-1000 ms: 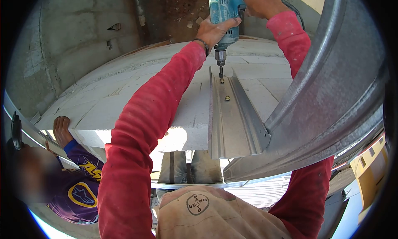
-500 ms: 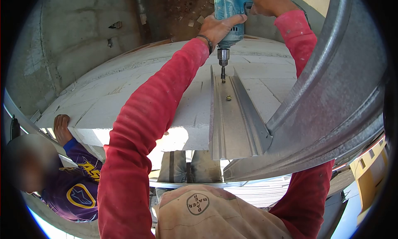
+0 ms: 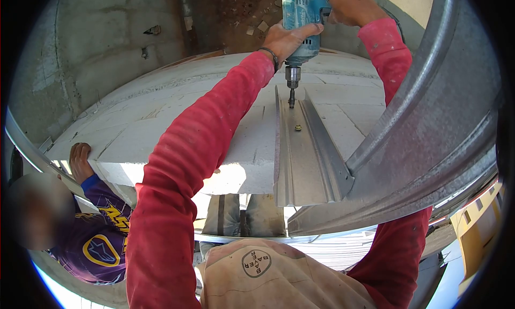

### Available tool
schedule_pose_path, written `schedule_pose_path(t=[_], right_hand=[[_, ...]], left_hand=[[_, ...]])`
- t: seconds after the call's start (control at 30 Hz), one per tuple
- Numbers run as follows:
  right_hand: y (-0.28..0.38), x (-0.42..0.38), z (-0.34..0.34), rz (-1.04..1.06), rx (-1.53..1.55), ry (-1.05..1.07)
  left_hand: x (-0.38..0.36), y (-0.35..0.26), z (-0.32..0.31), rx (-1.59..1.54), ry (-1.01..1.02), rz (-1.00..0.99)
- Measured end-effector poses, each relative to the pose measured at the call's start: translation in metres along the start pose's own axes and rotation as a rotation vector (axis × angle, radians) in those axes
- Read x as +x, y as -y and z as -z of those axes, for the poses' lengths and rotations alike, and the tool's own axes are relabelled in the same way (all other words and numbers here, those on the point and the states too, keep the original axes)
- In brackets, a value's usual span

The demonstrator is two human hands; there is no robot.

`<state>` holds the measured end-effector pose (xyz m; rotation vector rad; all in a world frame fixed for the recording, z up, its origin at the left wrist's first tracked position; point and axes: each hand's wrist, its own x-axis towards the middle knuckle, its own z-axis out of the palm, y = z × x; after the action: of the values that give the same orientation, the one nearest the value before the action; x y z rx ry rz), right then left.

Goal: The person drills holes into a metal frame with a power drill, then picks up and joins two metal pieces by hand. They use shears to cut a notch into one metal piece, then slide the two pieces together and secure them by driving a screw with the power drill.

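A teal power drill (image 3: 303, 32) points down at a galvanized metal channel (image 3: 303, 169). My right hand (image 3: 351, 6) is closed around its handle at the top of the view. My left hand (image 3: 288, 43) grips the drill's body from the left, thumb across the front. The drill's bit (image 3: 291, 97) meets the channel near its far end; whatever fastener is under the tip is hidden. Just nearer to me, a yellowish screw (image 3: 298, 127) stands in the channel.
The channel lies on a white block wall (image 3: 236, 126). A large curved-looking steel beam (image 3: 424, 132) joins it on the right. On the left, another person in a purple shirt (image 3: 102, 244) rests a hand (image 3: 80, 163) on the wall. Debris lies on the floor (image 3: 236, 14) far below.
The yellowish piece seen at the bit's tip earlier no longer shows. The view has shifted slightly; both hands keep their hold on the drill.
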<state>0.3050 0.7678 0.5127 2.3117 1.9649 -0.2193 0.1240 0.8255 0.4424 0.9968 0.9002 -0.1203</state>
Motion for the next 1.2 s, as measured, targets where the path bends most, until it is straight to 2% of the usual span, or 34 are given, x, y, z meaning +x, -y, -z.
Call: schedule_pose_path(t=[0.17, 0.27, 0.47, 0.53, 1.2], right_hand=[[0.000, 0.004, 0.005, -0.012, 0.002, 0.079], [0.000, 0.004, 0.002, 0.008, -0.006, 0.034], [-0.003, 0.005, -0.001, 0.021, 0.007, 0.018], [-0.003, 0.005, 0.001, 0.015, 0.023, 0.024], [-0.006, 0.006, -0.006, 0.009, -0.073, 0.046]], left_hand=[[0.002, -0.001, 0.002, 0.027, 0.004, 0.002], [-0.004, -0.005, 0.001, -0.017, 0.023, 0.041], [0.004, 0.002, 0.003, 0.022, -0.008, -0.009], [0.002, 0.000, 0.003, 0.025, -0.003, 0.042], [0.004, 0.002, 0.002, 0.017, -0.009, -0.006]])
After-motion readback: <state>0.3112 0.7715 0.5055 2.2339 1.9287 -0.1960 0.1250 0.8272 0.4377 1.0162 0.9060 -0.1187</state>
